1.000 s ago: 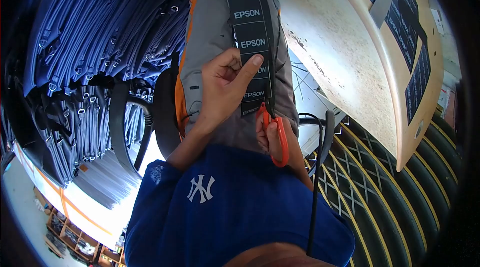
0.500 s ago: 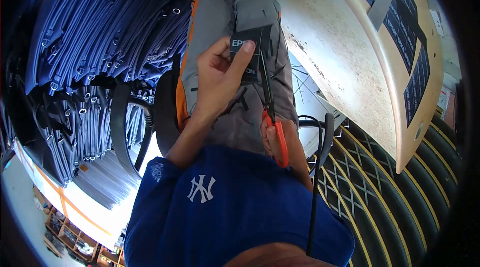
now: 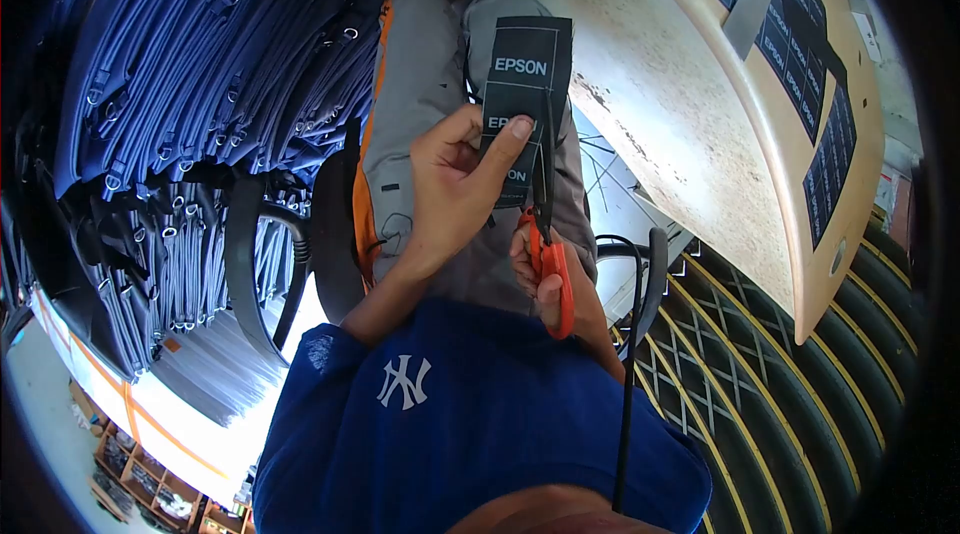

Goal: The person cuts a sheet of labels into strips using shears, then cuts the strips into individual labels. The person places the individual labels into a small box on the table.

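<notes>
My left hand (image 3: 452, 196) pinches a black strip of printed "EPSON" labels (image 3: 527, 64) between thumb and fingers, holding it upright over my lap. My right hand (image 3: 530, 269) grips orange-handled scissors (image 3: 556, 284). Their dark blades run up along the strip's right edge, just beside my left thumb. The strip's lower part is hidden behind my left hand. Under both hands are my grey trousers (image 3: 410, 84) with an orange side stripe.
A worn cream table (image 3: 680, 84) curves across the upper right, with more black EPSON label sheets (image 3: 800, 49) on its far side. A large pile of blue straps with metal rings (image 3: 170, 84) fills the left. A black cable (image 3: 628, 384) hangs over a yellow-lined grid (image 3: 790, 384).
Half a second ago the strip was drawn down, short and bent in my left hand. Now it stands taller and flat again, shorter than a second ago. The scissors stay at its right edge.
</notes>
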The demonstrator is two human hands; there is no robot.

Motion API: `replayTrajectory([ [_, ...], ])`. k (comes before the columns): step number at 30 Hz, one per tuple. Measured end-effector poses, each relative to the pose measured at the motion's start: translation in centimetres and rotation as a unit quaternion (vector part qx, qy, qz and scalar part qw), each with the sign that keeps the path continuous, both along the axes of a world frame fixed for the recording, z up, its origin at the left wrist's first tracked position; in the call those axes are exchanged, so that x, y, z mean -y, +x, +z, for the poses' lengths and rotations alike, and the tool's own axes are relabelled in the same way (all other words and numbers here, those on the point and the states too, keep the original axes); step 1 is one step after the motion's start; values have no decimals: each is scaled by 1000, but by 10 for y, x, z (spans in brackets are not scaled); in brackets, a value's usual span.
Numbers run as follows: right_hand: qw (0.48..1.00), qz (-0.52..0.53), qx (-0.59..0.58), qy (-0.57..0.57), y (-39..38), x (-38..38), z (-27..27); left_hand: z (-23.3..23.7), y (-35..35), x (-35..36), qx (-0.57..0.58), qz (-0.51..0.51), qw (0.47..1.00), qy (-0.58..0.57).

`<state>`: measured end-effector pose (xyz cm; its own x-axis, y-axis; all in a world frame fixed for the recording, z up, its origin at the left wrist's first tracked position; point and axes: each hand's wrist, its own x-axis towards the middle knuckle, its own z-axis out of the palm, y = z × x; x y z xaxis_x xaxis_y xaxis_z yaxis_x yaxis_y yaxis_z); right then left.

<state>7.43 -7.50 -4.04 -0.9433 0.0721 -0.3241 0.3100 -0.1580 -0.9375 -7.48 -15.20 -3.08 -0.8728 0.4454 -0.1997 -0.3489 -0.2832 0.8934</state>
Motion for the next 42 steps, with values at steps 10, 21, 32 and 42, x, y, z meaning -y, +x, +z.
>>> replayTrajectory([
  [10,994,-44,91,-51,-6,3,11,-2,10,-1,-17,-11,1000,8],
  [21,989,-69,126,-18,-12,2,20,1,10,0,4,-22,1000,1],
  [32,995,-30,83,52,-7,-6,16,12,-17,-3,-36,30,999,18],
  [42,999,-9,38,4,-5,-3,11,17,-13,-7,-67,26,997,-15],
])
